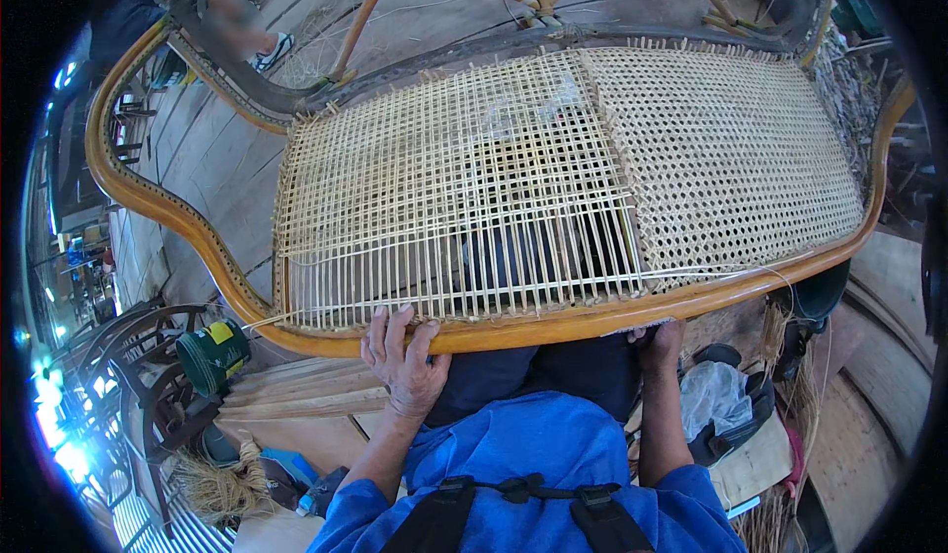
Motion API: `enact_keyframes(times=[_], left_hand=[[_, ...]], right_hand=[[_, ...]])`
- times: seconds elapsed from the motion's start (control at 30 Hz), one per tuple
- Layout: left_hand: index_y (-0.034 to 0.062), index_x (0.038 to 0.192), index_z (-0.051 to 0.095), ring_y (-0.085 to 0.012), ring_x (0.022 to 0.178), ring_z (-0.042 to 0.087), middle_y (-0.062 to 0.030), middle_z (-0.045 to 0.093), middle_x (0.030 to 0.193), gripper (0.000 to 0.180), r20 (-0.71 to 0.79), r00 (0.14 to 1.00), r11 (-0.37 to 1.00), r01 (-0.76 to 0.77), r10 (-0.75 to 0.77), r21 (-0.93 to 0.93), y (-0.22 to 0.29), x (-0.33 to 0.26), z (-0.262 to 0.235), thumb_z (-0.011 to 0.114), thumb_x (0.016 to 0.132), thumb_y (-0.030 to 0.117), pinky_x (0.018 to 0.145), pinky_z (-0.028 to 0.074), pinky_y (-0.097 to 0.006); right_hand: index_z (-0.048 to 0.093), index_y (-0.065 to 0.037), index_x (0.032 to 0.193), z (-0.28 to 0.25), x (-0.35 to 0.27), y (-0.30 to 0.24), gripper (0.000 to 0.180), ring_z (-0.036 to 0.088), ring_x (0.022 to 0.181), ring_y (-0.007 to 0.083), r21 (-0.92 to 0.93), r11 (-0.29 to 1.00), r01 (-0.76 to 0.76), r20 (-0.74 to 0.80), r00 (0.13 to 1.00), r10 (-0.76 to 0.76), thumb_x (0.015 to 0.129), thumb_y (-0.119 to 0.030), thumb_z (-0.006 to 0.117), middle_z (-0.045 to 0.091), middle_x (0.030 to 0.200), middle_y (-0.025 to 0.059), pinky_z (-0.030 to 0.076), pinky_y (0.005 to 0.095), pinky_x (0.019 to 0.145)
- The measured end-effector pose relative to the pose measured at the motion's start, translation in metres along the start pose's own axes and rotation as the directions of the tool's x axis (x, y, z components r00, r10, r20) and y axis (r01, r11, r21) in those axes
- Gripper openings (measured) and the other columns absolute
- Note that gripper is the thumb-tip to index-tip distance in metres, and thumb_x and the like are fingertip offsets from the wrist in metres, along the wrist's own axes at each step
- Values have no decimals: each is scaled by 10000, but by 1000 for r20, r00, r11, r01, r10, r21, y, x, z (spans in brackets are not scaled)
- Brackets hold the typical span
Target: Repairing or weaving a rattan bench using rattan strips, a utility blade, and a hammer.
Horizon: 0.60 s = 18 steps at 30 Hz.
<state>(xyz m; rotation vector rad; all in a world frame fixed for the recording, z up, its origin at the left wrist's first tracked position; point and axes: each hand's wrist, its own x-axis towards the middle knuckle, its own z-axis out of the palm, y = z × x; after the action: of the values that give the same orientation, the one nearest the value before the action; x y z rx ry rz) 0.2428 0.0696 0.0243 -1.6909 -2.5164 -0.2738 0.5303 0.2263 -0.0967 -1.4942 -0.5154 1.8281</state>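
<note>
A curved wooden seat frame (533, 332) lies across my lap, its front rail toward me. Woven cane (731, 148) fills the right half in a finished-looking open pattern. On the left half, the cane weave (385, 168) is dense at the back, while the front shows mostly bare lengthwise strands (395, 281). A long loose strand (716, 276) runs along the rail. My left hand (405, 360) grips the front rail left of centre, its fingers hooked over the top near the strands. My right hand (660, 344) is at the rail's underside, right of centre; its fingers are mostly hidden.
A dark green container (212, 355) and carved dark wooden chair parts (138, 375) stand at left. Fibre bundles (222, 484) lie lower left. A clear plastic bag (716, 397) sits at right in a dark holder. Another person's sandalled foot (276, 51) shows at upper left.
</note>
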Motion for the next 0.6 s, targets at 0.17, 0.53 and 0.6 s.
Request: enact_keyframes(times=[0.17, 0.53, 0.6], left_hand=[[171, 1015, 540, -364, 1224, 383, -89, 463, 1248, 476, 16, 1000, 1000, 11, -10, -14, -1, -2, 2, 724, 582, 98, 986, 269, -512], [179, 1016, 545, -373, 1233, 377, -91, 468, 1252, 467, 27, 1000, 1000, 11, -11, -27, -1, -2, 1, 703, 587, 82, 979, 261, -514], [180, 1017, 547, -373, 1234, 377, -92, 469, 1251, 472, 25, 1000, 999, 15, -14, -34, -3, -4, 1, 704, 583, 84, 979, 261, -514]], right_hand=[[515, -39, 833, 6, -3, -5, 487, 494, 439, 141, -3, 1000, -26, -53, 998, 26, 889, -521, 471, 495, 532, 33, 409, 261, 376], [521, -48, 740, -16, 10, 13, 412, 501, 414, 158, -27, 998, 63, -116, 991, -66, 908, -421, 478, 496, 494, 50, 417, 261, 374], [483, -57, 883, -8, 4, 4, 315, 509, 417, 185, 25, 1000, -4, 10, 1000, 3, 920, -369, 474, 522, 554, 73, 421, 301, 357]])
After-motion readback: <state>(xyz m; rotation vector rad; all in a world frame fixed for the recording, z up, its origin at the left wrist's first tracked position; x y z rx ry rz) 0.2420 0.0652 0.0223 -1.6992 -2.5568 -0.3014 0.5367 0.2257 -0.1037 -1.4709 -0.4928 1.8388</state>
